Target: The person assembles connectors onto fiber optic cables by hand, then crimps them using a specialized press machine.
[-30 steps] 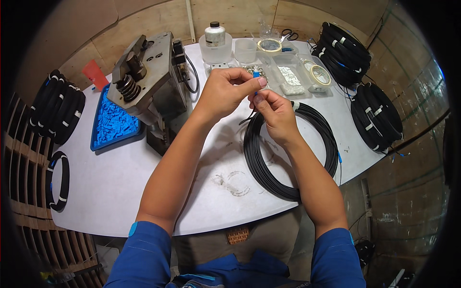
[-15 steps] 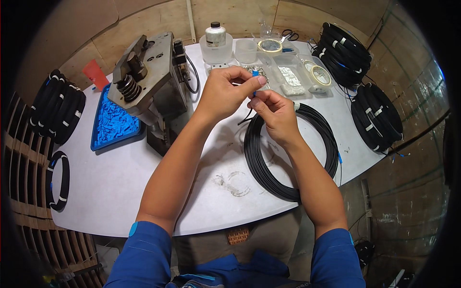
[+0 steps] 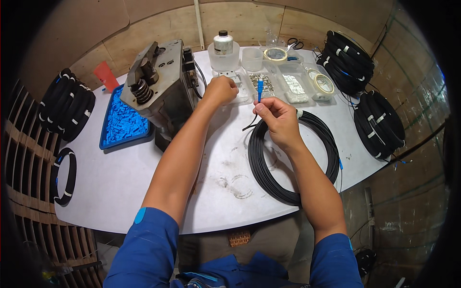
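Note:
My right hand [image 3: 278, 120] pinches a thin black cable just below its blue fiber-optic connector [image 3: 260, 89], which stands upright above the fingertips. The cable belongs to a black cable coil [image 3: 256, 158] lying flat on the table under my right wrist. My left hand [image 3: 220, 91] is at the front of the clear plastic boxes, apart from the connector. Its fingers are curled together, and whatever they may hold is hidden. Beside it lies a box of small metal parts [image 3: 263, 85].
A heavy metal press [image 3: 165, 65] stands left of my left forearm, beside a tray [image 3: 126, 146] of small blue pieces. Bundled black coils [image 3: 348, 65] sit at the right edge, others [image 3: 67, 108] at the left. Tape rolls [image 3: 324, 85], scissors [image 3: 296, 43] and a bottle [image 3: 223, 44] are farther back.
My left hand has let go of the blue connector and moved left to the plastic boxes. The right hand stays on the cable, and the connector now shows fully. The view has shifted slightly.

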Demonstrator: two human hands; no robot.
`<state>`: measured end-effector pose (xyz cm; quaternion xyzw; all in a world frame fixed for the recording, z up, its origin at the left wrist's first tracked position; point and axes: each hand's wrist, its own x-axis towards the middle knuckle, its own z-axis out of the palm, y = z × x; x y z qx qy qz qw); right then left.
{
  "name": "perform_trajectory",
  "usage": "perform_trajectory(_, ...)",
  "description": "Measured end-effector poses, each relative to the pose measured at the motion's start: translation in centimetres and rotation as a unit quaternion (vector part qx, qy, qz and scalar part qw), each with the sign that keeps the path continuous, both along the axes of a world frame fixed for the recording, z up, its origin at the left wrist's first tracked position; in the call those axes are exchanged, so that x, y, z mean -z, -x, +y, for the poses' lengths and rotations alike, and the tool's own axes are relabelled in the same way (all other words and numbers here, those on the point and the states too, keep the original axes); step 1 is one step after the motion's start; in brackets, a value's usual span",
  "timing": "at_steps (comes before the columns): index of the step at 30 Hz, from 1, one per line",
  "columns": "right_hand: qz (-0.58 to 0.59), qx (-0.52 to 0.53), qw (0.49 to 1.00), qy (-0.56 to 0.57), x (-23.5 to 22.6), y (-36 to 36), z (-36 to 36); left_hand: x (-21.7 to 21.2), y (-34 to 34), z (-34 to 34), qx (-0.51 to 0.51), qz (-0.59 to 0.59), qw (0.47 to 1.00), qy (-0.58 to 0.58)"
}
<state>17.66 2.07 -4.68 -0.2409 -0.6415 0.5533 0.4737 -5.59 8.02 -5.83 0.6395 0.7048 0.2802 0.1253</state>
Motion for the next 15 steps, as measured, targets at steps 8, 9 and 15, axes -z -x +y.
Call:
perform_trajectory(8, -0.003, -0.007, 1.000, 0.003, 0.0, 0.4, 0.0, 2.9, 0.1, 5.2, -0.028, 0.128, 0.989, 0.070)
perform_trajectory(9, -0.007, -0.004, 1.000, 0.005, 0.1, 0.1, 0.1, 2.6, -0.5, 5.2, -0.036, 0.127, 0.988, 0.075)
perform_trajectory(15, -0.008, -0.004, 1.000, 0.001, 0.0, 0.1, 0.1, 1.7, -1.1, 3.7, -0.037, 0.065, 0.996, 0.053)
